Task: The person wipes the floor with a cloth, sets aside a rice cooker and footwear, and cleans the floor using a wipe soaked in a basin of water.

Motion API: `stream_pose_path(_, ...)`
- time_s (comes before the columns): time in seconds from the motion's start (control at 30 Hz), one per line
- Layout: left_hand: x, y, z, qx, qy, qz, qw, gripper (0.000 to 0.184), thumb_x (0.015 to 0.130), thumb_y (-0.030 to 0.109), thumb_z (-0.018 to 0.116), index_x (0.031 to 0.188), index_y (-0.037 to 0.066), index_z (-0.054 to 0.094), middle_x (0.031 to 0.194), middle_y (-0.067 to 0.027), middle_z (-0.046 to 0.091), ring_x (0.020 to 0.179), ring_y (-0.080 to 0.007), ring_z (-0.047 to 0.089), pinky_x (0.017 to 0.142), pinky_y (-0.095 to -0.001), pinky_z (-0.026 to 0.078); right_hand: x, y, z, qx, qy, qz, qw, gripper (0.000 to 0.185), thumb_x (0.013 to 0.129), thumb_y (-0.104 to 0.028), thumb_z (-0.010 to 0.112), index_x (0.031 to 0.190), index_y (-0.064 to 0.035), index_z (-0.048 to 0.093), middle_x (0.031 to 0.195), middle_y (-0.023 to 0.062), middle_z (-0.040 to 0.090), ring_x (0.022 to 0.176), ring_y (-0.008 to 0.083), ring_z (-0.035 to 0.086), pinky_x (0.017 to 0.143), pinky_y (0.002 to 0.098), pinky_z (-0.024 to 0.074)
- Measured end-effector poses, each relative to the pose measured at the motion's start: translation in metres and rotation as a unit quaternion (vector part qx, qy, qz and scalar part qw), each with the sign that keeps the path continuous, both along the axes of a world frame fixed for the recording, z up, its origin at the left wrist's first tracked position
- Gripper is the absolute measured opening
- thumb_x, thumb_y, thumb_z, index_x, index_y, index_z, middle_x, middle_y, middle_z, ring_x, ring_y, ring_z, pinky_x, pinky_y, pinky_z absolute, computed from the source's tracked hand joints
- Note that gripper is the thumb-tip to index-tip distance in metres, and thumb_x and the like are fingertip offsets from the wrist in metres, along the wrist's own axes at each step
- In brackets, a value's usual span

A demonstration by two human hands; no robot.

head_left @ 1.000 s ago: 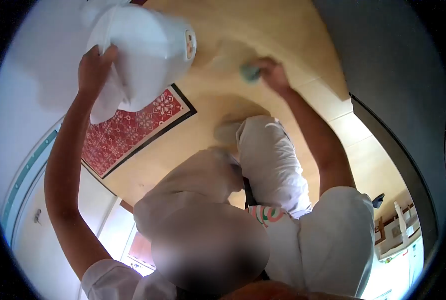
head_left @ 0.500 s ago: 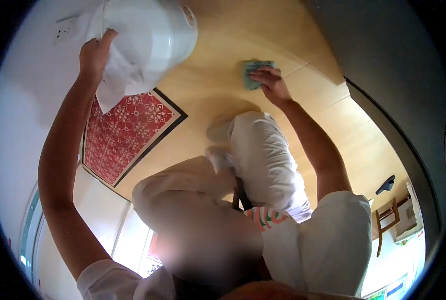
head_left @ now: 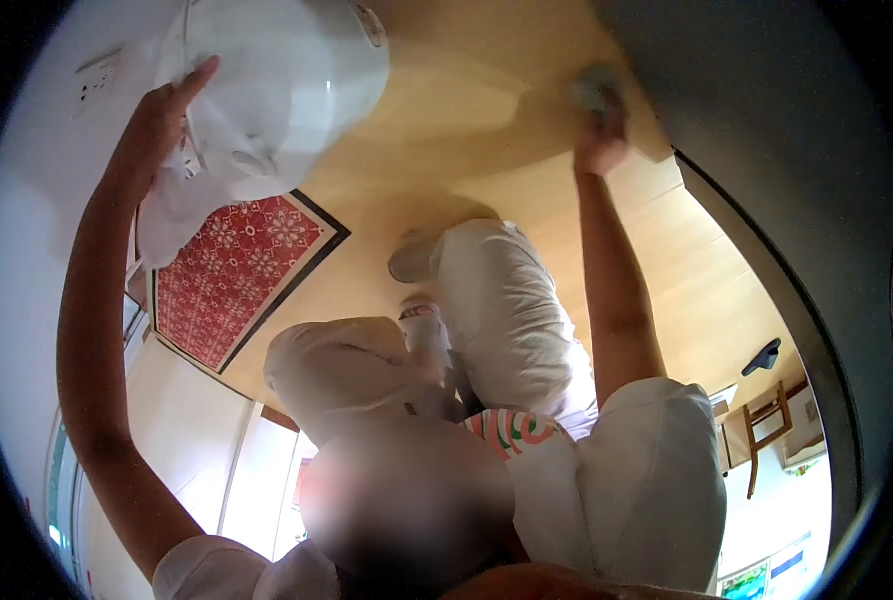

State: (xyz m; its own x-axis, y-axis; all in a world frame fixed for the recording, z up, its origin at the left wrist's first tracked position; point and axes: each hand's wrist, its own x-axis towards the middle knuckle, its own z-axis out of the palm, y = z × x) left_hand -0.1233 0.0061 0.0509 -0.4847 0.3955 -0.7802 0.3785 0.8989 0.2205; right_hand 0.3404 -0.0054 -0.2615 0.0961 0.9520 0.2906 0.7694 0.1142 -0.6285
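Observation:
At the upper left, my left hand grips the edge of a white plastic bin with a white liner bag hanging over its rim. The bin is tilted over the floor beside a red patterned mat. My right arm reaches forward at the upper right, where my right hand holds a greenish cloth against the tan floor. The hand and cloth are blurred by motion, close to a dark grey panel.
The red mat with a black border lies at the left. A wall socket is at the upper left. The dark panel stands along the right. A dark slipper and a wooden chair show at the lower right.
My right hand has moved the cloth away to the upper right across the floor, towards the dark panel. My left hand and the bin have shifted slightly left in view.

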Motion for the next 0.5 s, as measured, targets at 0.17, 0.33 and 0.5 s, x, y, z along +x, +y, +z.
stream_pose_path(0.17, -0.066, -0.071, -0.012, 0.193, 0.306, -0.586, 0.725, 0.033, 0.094, 0.027, 0.054, 0.123, 0.012, 0.054, 0.102, -0.0111, 0.065, 0.090, -0.0204, 0.063, 0.079, -0.0316, 0.049, -0.016, -0.065, 0.042, -0.084, -0.087, 0.423, 0.898, 0.048, 0.072, -0.008, 0.062, 0.119, -0.0191, 0.058, 0.122, 0.0078, 0.059, 0.107, 0.0264, 0.060, 0.077, 0.0374, 0.0543)
stream_pose_path(0.33, 0.027, -0.116, 0.050, 0.265, 0.223, -0.014, 0.938, 0.026, 0.093, 0.014, 0.053, 0.118, 0.008, 0.057, 0.110, -0.0061, 0.061, 0.088, -0.0130, 0.063, 0.069, -0.0269, 0.051, 0.040, -0.039, 0.060, -0.087, 0.045, 0.121, 0.988, 0.035, 0.079, -0.003, 0.050, 0.109, -0.0097, 0.065, 0.098, 0.0095, 0.068, 0.079, 0.0218, 0.066, 0.069, 0.0322, 0.0533)
stream_pose_path(0.5, -0.045, -0.286, 0.024, 0.090, 0.124, 0.228, 0.961, 0.037, 0.096, 0.028, 0.046, 0.126, 0.008, 0.051, 0.118, -0.0060, 0.058, 0.091, -0.0161, 0.061, 0.074, -0.0295, 0.050, 0.087, -0.017, 0.041, -0.026, -0.123, -0.117, 0.985, 0.036, 0.079, -0.015, 0.059, 0.114, -0.0053, 0.062, 0.111, 0.0100, 0.065, 0.092, 0.0269, 0.065, 0.076, 0.0334, 0.0541)
